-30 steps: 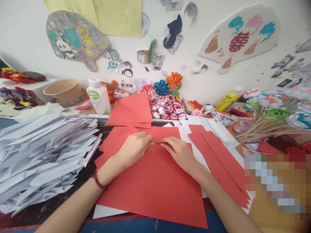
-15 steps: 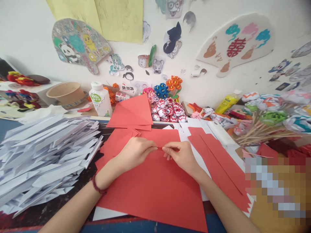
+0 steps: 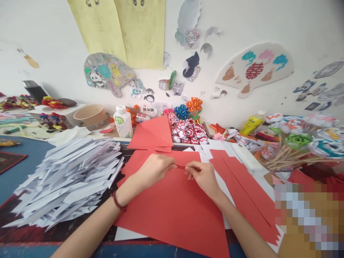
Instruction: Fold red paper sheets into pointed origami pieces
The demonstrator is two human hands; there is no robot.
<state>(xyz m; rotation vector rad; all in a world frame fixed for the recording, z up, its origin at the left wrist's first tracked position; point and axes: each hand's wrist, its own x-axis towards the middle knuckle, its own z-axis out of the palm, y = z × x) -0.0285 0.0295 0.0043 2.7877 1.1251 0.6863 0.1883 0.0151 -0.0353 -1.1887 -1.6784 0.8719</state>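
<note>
The narrow red paper strip [image 3: 181, 167] sits right between my fingertips, one end in each pinch, with only a short darker band of it showing in the gap. My left hand [image 3: 153, 169] has its thumb and fingers closed on one end; my right hand [image 3: 204, 178] closes on the other, the spare fingers curled beneath. I judge that I'm folding or creasing this strip; the next move seems to call for a light, even pinch from both sides, so the edge stays straight. How many layers I hold, I can't tell.

Just below my fingers, a large red sheet [image 3: 174, 211] spreads toward me, a white sheet [image 3: 129, 234] peeking out from under its near edge. Beyond the fingertips lie smaller red sheets [image 3: 152, 133], with red-and-white paper flowers [image 3: 189, 132] just beside them. Left of my fingers, a heap of folded white slips [image 3: 72, 182] covers part of the bench [image 3: 32, 148]; right of them, long red pieces [image 3: 248, 193] lie at a slant.
</note>
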